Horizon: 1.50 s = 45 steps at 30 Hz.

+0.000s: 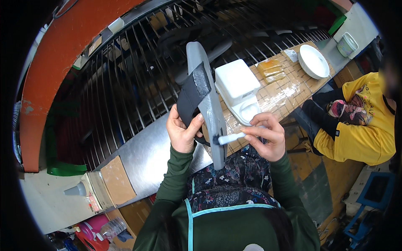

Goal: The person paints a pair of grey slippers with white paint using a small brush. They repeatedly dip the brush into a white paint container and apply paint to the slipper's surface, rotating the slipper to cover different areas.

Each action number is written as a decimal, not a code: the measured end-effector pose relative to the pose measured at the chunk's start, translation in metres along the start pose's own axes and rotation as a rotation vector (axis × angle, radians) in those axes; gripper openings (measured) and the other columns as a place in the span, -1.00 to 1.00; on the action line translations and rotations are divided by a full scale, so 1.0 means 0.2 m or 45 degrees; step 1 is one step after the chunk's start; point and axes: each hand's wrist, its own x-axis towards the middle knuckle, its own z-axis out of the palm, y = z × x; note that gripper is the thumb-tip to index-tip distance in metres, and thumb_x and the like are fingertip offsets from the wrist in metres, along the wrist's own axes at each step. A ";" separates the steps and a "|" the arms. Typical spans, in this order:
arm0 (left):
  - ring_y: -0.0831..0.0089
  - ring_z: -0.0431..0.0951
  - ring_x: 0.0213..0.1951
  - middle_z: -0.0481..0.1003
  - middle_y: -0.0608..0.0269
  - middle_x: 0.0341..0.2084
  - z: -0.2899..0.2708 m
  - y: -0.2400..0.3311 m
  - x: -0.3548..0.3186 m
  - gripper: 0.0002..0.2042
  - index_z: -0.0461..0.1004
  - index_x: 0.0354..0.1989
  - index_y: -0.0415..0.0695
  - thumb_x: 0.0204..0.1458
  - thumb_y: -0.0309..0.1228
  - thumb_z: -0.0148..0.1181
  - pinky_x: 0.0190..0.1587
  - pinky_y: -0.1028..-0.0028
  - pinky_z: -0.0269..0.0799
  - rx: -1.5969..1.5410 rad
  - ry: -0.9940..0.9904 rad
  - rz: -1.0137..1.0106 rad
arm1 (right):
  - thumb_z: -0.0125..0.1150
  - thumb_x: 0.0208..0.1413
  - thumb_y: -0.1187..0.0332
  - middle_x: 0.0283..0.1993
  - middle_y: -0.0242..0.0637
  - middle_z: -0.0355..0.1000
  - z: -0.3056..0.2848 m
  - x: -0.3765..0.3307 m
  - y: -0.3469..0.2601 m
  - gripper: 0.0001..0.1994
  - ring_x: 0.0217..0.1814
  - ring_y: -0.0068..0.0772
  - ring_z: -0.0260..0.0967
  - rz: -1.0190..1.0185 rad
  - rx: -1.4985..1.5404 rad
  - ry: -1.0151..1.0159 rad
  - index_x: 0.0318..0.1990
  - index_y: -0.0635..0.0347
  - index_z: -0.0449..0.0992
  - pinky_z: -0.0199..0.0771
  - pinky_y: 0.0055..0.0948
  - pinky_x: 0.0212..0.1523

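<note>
Held grey-soled slide sandal with wide black strap (216, 119) midair in left fingers (195, 125), clamped snugly on strap. Had slim white-handled brush (233, 138) pinched in right fingers (258, 132), barely apart, tip against sole edge.

The left hand (183, 130) grips a grey-soled slide sandal (214, 112) with a broad black strap (191, 98); the right hand (268, 137) pinches a slim white-handled brush (231, 138) against its sole. A boxy white plastic container (238, 79) stands on a tan, grid-lined board (291, 90).

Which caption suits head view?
Sandal: left hand grips its black strap, right hand holds a white brush at the grey sole.
</note>
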 end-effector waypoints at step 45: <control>0.53 0.56 -0.27 0.50 0.19 -0.27 0.00 0.00 -0.03 -0.51 0.28 -0.13 -0.25 -0.17 -0.50 0.47 -0.23 0.55 0.53 0.469 0.095 0.171 | 0.33 0.01 0.50 -0.27 -0.37 0.36 0.00 0.08 -0.01 -0.81 -0.39 -0.64 0.29 0.298 0.103 0.059 -0.18 0.17 0.66 0.31 -0.65 -0.47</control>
